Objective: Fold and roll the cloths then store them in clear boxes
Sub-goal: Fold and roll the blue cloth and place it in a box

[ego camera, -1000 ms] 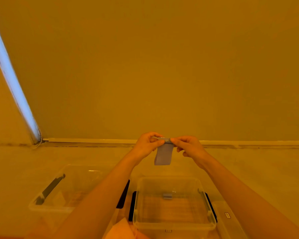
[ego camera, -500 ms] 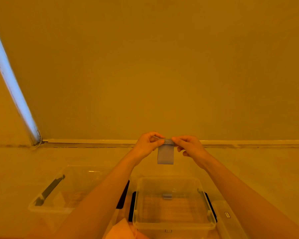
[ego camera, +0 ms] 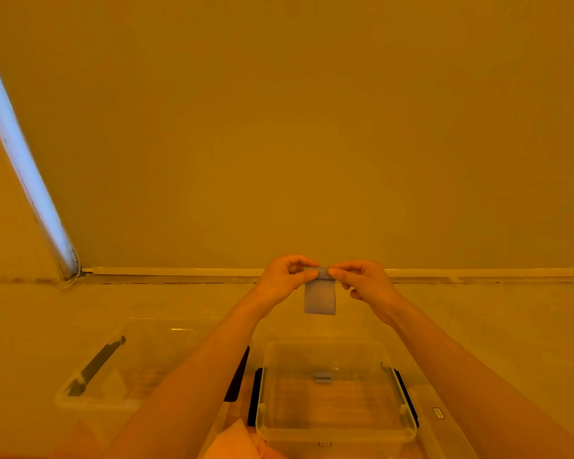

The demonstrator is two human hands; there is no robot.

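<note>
Two clear boxes are sitting low in view: an open box (ego camera: 335,392) in the middle, another box (ego camera: 126,362) to its left. Above the middle one, the left hand (ego camera: 284,276) and right hand (ego camera: 358,279) are pinching the top of a small grey cloth (ego camera: 319,294), its tail hanging loose. A slack pinch is risking the roll unwinding or dropping.

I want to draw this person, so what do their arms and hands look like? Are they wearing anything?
Both arms are bare, with no sleeves showing up to the bottom edge of the picture. The left hand and right hand wear no gloves. I can see no rings, watch or bracelets on them.
</note>
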